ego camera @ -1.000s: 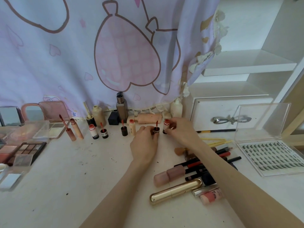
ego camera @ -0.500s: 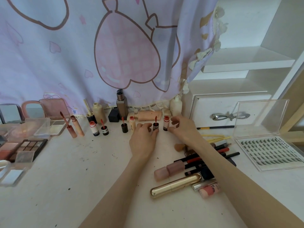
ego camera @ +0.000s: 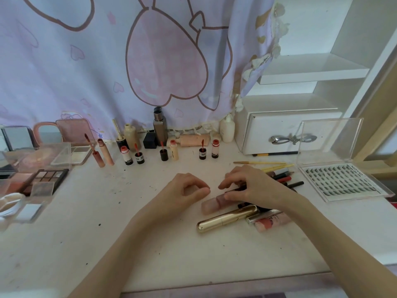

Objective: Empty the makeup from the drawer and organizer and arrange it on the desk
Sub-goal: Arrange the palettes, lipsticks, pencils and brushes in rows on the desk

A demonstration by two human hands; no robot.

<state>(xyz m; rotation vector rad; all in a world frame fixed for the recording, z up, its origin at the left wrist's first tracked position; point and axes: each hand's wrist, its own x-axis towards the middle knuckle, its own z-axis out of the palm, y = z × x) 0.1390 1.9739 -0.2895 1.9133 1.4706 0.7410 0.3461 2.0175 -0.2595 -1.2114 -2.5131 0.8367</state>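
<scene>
Small lip-gloss bottles stand in a row at the back of the white desk (ego camera: 90,229), the rightmost pair being a dark one (ego camera: 202,153) and a white one (ego camera: 215,149). My left hand (ego camera: 184,191) hovers mid-desk, its fingers loosely curled and holding nothing. My right hand (ego camera: 253,187) is down on the pile of makeup to the right, with finger and thumb pinching a dark tube (ego camera: 236,188) above a pink tube (ego camera: 210,205). A gold tube (ego camera: 227,219) and a pink patterned tube (ego camera: 270,222) lie just in front. Pencils and brushes (ego camera: 283,178) fan out behind the hand.
A white drawer box (ego camera: 268,125) with a silver bow handle stands at the back right. An open clear lash case (ego camera: 341,181) lies right of the pile. Eyeshadow palettes (ego camera: 50,176), compacts and mirrors fill the left side. Taller bottles (ego camera: 160,125) line the curtain.
Both hands have left the two bottles standing in the back row and drawn back toward me. The right hand has come down on the pile.
</scene>
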